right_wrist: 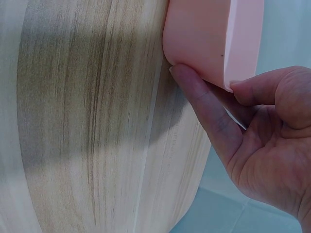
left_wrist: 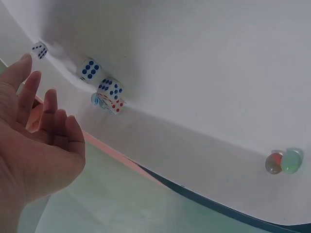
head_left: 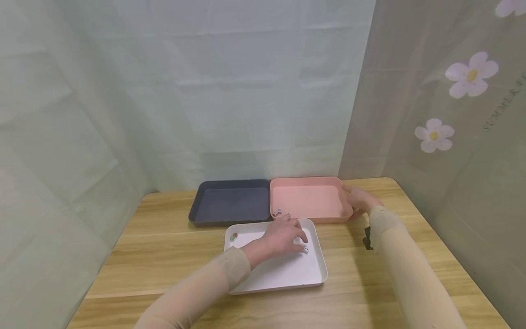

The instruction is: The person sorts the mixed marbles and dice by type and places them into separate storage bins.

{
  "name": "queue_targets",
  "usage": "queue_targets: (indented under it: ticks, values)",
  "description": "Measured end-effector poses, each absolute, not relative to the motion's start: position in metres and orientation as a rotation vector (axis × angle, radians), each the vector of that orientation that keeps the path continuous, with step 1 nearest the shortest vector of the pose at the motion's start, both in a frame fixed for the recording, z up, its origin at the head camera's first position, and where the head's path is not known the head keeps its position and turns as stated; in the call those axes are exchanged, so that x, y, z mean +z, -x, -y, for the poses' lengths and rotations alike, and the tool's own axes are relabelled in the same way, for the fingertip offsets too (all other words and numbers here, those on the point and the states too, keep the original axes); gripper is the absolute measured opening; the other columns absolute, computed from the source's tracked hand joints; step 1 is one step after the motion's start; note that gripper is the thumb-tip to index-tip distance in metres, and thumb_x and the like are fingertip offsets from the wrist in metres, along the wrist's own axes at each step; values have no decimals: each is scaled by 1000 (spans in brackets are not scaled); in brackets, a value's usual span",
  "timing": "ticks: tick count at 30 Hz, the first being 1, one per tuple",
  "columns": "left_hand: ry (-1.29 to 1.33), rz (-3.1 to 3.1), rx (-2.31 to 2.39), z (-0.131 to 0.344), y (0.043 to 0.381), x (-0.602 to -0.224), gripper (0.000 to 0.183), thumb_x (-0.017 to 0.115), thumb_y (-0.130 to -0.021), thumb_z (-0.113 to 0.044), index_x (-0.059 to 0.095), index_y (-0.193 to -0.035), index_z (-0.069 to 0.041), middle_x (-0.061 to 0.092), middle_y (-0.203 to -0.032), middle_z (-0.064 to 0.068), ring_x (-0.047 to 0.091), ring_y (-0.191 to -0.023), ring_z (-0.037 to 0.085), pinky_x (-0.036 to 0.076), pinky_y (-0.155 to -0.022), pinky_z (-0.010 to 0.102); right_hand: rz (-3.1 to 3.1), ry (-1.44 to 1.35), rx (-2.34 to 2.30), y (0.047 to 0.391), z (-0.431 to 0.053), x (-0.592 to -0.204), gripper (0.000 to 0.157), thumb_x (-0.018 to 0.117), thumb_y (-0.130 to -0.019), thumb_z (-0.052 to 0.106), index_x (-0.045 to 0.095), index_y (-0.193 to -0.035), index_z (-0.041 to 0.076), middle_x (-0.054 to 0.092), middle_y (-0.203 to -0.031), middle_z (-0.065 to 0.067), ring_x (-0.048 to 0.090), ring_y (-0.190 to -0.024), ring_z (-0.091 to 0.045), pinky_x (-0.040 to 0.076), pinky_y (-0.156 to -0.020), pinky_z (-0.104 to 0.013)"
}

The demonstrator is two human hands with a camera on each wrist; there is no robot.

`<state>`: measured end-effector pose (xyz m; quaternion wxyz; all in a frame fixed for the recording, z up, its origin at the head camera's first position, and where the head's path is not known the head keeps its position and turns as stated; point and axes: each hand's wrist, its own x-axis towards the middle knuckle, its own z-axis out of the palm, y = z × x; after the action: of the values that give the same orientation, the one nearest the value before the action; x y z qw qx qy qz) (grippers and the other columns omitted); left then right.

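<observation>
My left hand reaches over the white tray, fingers loosely bent. One fingertip is at a white die; whether it touches is unclear. The left wrist view shows this die just past the fingertip of the left hand. More dice with blue and red pips lie along the tray's wall, next to a bluish marble. My right hand grips a corner of the pink tray, thumb on the rim, a finger against the outer wall. Small dice appear in its near left corner.
A dark blue tray stands left of the pink one, behind the white tray. Two marbles, one green and one reddish, sit in the white tray's far left corner. A black object is beside the right wrist. Curtains surround the wooden table.
</observation>
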<state>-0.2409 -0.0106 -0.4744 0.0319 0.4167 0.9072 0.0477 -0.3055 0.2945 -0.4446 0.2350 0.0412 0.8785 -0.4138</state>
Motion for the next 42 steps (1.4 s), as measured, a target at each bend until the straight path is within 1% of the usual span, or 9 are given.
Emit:
queue_targets:
  ticks: [4, 7, 10, 14, 16, 22, 27, 31, 42]
  values:
    - [-1279, -2801, 145, 9, 239, -477, 18, 76, -90, -47, 80, -106, -38, 64, -115, -8, 52, -116, 17, 33, -113, 41, -2405, -125, -1147, 305, -294, -446, 59, 29, -113, 25, 5, -164, 7, 26, -155, -35, 58, -110, -39, 59, -83, -49]
    - [-1271, -2807, 159, 8, 238, -478, 17, 76, -91, -44, 80, -106, -38, 64, -115, -8, 52, -117, 18, 32, -115, 42, -2408, -127, -1139, 304, -294, -446, 61, 29, -113, 31, 5, -164, 8, 28, -154, -35, 58, -111, -40, 58, -84, -49]
    - [-1253, -2804, 179, 8, 237, -479, 15, 76, -91, -43, 80, -105, -37, 64, -115, -8, 51, -112, 17, 37, -110, 41, -2404, -127, -1136, 304, -295, -446, 61, 29, -113, 30, 4, -164, 8, 28, -153, -35, 57, -111, -39, 58, -84, -49]
    - [-1242, -2802, 193, 8, 237, -479, 14, 77, -90, -42, 80, -103, -37, 64, -113, -9, 50, -105, 15, 41, -103, 38, -2400, -122, -1147, 304, -294, -446, 59, 31, -112, 19, 3, -164, 7, 28, -151, -35, 59, -105, -38, 59, -83, -49]
    - [-1238, -2799, 199, 7, 236, -479, 14, 78, -89, -42, 80, -102, -37, 64, -113, -9, 49, -104, 14, 41, -102, 37, -2404, -125, -1147, 303, -294, -445, 60, 32, -112, 15, 4, -164, 7, 30, -149, -35, 60, -102, -38, 58, -83, -49]
    - [-1251, -2809, 182, 5, 237, -481, 14, 79, -87, -42, 80, -100, -38, 64, -113, -10, 48, -101, 13, 42, -89, 31, -2404, -127, -1142, 303, -293, -443, 61, 34, -111, 13, 3, -164, 7, 30, -148, -34, 59, -102, -38, 58, -84, -49]
    - [-1241, -2813, 167, 4, 237, -481, 13, 78, -88, -43, 80, -99, -38, 64, -114, -10, 49, -102, 12, 42, -86, 30, -2402, -142, -1139, 304, -294, -444, 58, 26, -114, 26, 5, -164, 6, 28, -151, -34, 60, -106, -39, 59, -83, -48]
    - [-1232, -2808, 181, 3, 237, -482, 13, 78, -88, -43, 80, -99, -37, 64, -114, -10, 48, -101, 12, 42, -87, 30, -2397, -148, -1141, 306, -294, -446, 63, 20, -113, 40, 6, -163, 4, 27, -153, -35, 59, -110, -39, 59, -82, -47]
    - [-1265, -2823, 160, 2, 240, -488, 10, 78, -88, -44, 80, -96, -38, 64, -109, -11, 48, -98, 11, 42, -88, 30, -2377, -179, -1166, 309, -296, -449, 59, 24, -114, 32, 6, -164, 7, 29, -151, -33, 58, -109, -39, 60, -81, -46]
